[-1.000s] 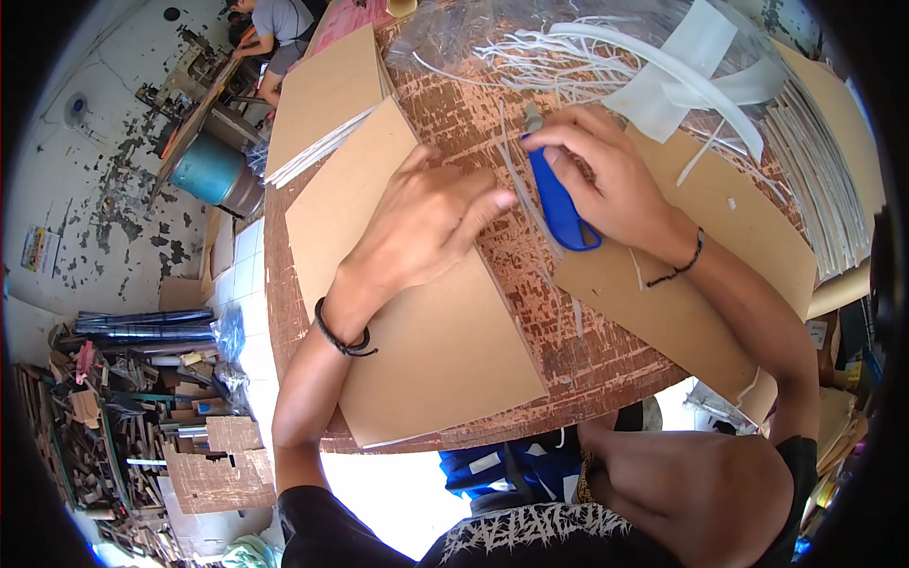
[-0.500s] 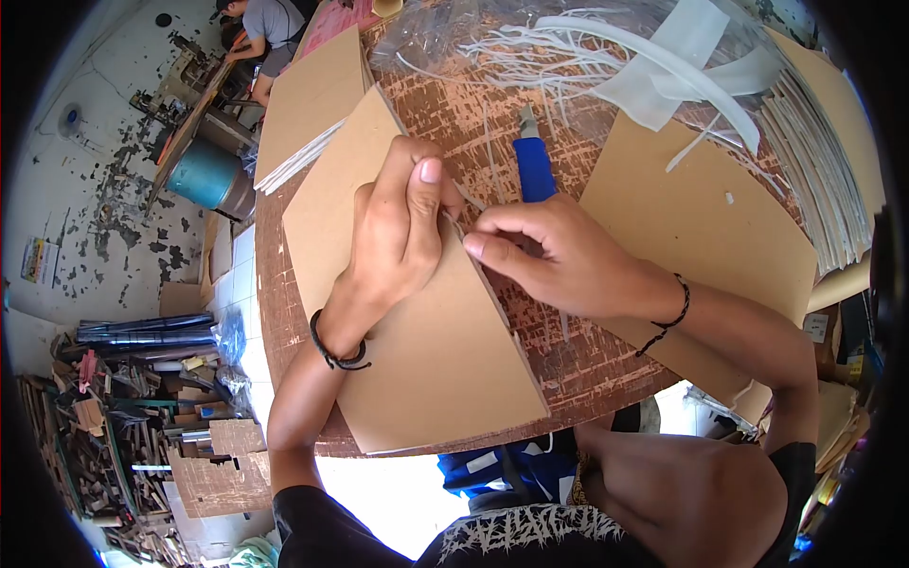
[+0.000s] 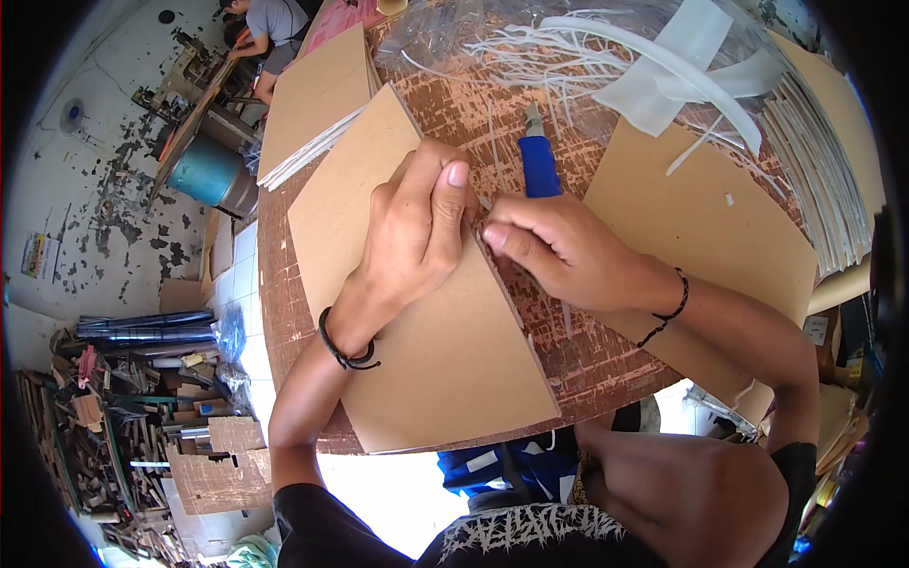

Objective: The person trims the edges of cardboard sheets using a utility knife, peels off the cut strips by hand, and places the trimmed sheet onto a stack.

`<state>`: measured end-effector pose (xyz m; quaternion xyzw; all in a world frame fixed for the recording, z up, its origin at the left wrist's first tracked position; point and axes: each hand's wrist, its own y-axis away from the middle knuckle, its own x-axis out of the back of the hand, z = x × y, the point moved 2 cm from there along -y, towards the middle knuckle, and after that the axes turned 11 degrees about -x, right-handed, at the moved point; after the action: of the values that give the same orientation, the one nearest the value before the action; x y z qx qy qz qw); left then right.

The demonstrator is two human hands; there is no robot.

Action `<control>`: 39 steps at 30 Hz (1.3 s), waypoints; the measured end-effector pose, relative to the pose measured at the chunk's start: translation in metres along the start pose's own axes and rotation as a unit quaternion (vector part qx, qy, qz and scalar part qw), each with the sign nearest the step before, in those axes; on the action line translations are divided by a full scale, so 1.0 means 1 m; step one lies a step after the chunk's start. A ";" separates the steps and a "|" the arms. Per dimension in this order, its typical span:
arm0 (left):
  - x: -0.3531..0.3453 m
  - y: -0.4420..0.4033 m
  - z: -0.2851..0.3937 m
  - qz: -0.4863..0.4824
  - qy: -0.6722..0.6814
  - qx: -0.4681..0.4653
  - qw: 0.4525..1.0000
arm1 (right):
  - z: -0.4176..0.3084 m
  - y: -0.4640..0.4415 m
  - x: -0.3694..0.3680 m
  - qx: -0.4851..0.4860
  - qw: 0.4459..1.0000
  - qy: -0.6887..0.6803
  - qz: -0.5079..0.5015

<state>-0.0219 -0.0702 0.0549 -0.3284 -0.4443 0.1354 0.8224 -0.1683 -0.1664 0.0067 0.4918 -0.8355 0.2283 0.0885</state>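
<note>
While hands crowd the board's edge — tabletop shows alongside.

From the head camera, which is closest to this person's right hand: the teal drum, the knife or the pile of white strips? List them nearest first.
From the right hand:
1. Knife: just beyond it on the table.
2. White strips: beyond the knife.
3. Teal drum: off the table, far left.

Black sleeves, dark wrist cords, white print
</note>
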 end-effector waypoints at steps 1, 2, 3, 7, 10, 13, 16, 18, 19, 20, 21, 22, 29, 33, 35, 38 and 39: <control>0.000 0.000 -0.001 0.001 -0.010 -0.006 1.000 | 0.001 0.000 0.000 -0.018 0.999 -0.040 0.003; 0.001 0.000 -0.001 0.000 -0.012 -0.006 1.000 | -0.001 0.000 0.000 -0.020 0.999 -0.028 0.000; 0.001 0.000 0.000 -0.001 -0.013 -0.007 1.000 | -0.004 0.000 0.001 -0.022 1.000 -0.016 -0.004; 0.000 0.003 0.001 0.009 0.028 0.013 0.999 | -0.004 0.002 -0.001 0.017 0.998 0.066 -0.010; -0.001 0.002 0.002 0.001 0.015 -0.014 1.000 | -0.001 0.002 -0.001 0.036 0.996 0.076 0.002; -0.001 0.002 0.002 0.001 0.019 0.001 1.000 | 0.003 0.003 -0.004 0.028 0.996 0.076 0.022; -0.001 0.001 0.001 -0.003 0.011 -0.006 1.000 | 0.000 0.002 -0.002 0.010 0.999 0.006 0.042; -0.002 0.002 0.000 -0.001 0.016 -0.009 1.000 | -0.003 0.000 0.003 -0.031 0.999 -0.017 0.006; -0.003 0.002 0.000 -0.001 0.019 -0.010 1.000 | -0.004 0.000 0.005 -0.051 0.998 -0.029 -0.013; -0.003 0.002 -0.001 -0.001 0.024 -0.005 1.000 | -0.005 0.002 0.005 -0.033 0.999 0.014 -0.024; -0.004 0.003 -0.001 0.000 0.028 -0.001 1.000 | -0.006 0.003 0.005 -0.015 0.998 0.058 -0.035; -0.005 0.003 -0.001 0.000 0.032 0.003 0.999 | -0.007 0.004 0.004 0.004 0.994 0.101 -0.046; -0.006 0.003 0.000 -0.001 0.019 -0.028 0.999 | 0.000 0.003 -0.003 0.042 0.994 0.104 0.015; -0.007 0.002 0.000 -0.003 0.022 -0.032 0.999 | 0.001 0.003 -0.004 0.038 0.994 0.096 0.034; -0.006 0.002 0.000 -0.003 0.024 -0.017 1.000 | 0.003 0.000 -0.001 -0.008 0.997 0.051 0.054; -0.002 0.003 -0.002 -0.006 0.037 0.022 0.999 | -0.003 -0.006 0.018 -0.143 0.983 -0.107 0.042; -0.002 0.003 -0.002 -0.003 0.041 0.027 0.999 | -0.010 -0.007 0.021 -0.164 0.979 -0.119 0.009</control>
<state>-0.0211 -0.0700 0.0509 -0.3096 -0.4075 0.1311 0.8491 -0.1737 -0.1809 0.0249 0.4868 -0.8706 0.0285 0.0661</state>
